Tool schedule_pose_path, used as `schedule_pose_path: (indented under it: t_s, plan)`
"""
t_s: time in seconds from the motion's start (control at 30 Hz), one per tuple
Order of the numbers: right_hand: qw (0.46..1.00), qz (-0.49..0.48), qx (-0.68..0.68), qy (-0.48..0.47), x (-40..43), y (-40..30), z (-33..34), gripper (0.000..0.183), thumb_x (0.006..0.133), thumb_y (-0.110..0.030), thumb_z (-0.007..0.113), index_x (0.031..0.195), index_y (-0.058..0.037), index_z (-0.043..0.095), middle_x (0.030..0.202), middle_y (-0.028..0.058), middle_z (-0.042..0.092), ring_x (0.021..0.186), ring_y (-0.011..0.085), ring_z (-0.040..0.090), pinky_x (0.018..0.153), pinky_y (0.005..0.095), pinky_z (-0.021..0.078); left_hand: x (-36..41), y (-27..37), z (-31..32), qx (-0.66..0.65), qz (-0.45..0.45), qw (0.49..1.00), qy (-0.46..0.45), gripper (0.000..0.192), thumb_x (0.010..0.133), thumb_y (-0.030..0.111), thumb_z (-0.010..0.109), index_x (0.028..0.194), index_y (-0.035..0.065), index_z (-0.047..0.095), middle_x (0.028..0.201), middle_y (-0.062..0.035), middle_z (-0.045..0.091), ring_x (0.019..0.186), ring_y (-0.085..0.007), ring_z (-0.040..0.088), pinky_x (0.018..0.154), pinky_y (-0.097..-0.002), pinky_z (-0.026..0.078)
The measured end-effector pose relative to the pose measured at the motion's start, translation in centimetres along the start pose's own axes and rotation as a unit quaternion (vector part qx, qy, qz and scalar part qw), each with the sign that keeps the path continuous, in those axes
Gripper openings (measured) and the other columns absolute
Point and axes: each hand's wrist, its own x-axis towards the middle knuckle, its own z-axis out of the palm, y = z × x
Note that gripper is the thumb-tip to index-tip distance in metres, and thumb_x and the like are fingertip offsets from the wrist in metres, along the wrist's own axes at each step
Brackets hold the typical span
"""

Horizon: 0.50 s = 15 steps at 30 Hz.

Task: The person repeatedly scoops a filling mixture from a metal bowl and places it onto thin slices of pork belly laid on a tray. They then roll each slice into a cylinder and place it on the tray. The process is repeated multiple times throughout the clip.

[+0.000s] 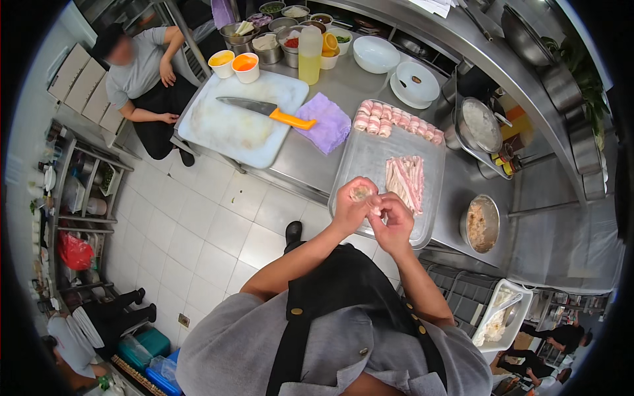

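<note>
My left hand is curled around a small roll with a pale filling showing at its end. Against it, the fingers of my right hand pinch the roll's lower side, where a bit of pale meat shows. Both hands are above the near left edge of a clear plastic tray. In the tray, just beyond my right hand, lies a stack of raw bacon strips. Bacon-wrapped rolls line its far end. At the right, a steel bowl holds a pale minced filling.
A knife with an orange handle lies on a white cutting board, beside a purple cloth. Bowls, cups and a squeeze bottle stand at the back. A person sits at the left; other people are farther off.
</note>
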Motion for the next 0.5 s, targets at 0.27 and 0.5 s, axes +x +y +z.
schedule_pose_path:
  t_s: [0.27,0.5]
  plan:
    - [0.986,0.036,-0.154,0.059,3.9,1.2,0.4,0.016,0.073,0.007,0.068,0.086,0.0016,0.061,0.086,0.0092,0.063,0.069,0.0151,0.061,0.050,0.0243,0.0451,1.0,-2.3,-3.0,-0.290,-0.221,0.931,0.027,0.050,0.085,0.057,0.056,0.105,0.0114,0.054,0.102,-0.0077,0.059,0.093,-0.0219,0.058,0.076,-0.0373,0.047]
    - [0.877,-0.054,-0.424,-0.219,1.8,-0.6,-2.2,0.053,0.061,-0.024,0.081,0.106,-0.0019,0.061,0.144,0.0143,0.035,0.132,0.0421,0.028,0.098,0.0576,0.0297,1.8,0.4,-1.4,-0.474,-0.239,0.848,-0.013,0.042,0.086,0.038,0.060,0.110,0.0035,0.055,0.117,-0.0159,0.059,0.107,-0.0300,0.058,0.091,-0.0453,0.047]
